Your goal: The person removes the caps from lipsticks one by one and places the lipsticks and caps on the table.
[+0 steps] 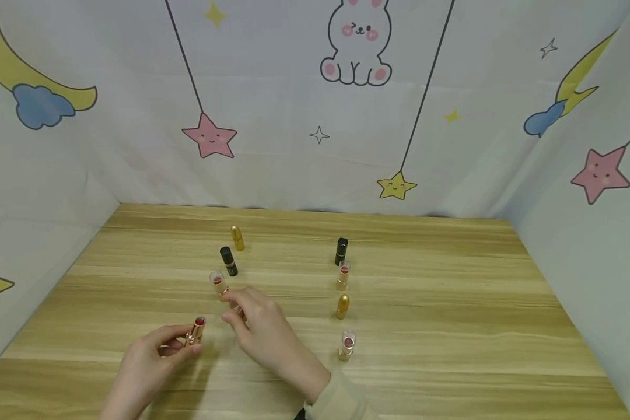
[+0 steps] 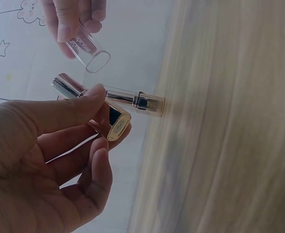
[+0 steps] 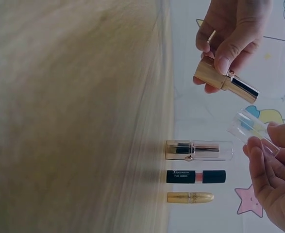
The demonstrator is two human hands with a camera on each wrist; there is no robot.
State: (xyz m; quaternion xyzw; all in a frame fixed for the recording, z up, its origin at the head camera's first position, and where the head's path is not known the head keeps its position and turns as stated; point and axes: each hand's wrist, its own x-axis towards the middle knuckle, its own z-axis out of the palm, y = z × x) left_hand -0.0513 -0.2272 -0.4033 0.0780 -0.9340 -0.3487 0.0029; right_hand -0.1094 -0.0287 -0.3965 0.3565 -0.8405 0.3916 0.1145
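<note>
My left hand pinches the gold base of an uncapped lipstick, its red tip pointing up in the head view. In the right wrist view the same lipstick shows a square gold base and a slimmer gold tube. Between thumb and fingers my right hand holds a clear lipstick cap, apart from the lipstick, its open end turned toward it. Just beyond the right fingertips stands another clear-capped lipstick on the table.
Behind it on the left stand a black lipstick and a gold bullet-shaped lipstick. A right-hand row has a black lipstick, clear-capped lipsticks and a gold one. Printed curtains border the wooden table.
</note>
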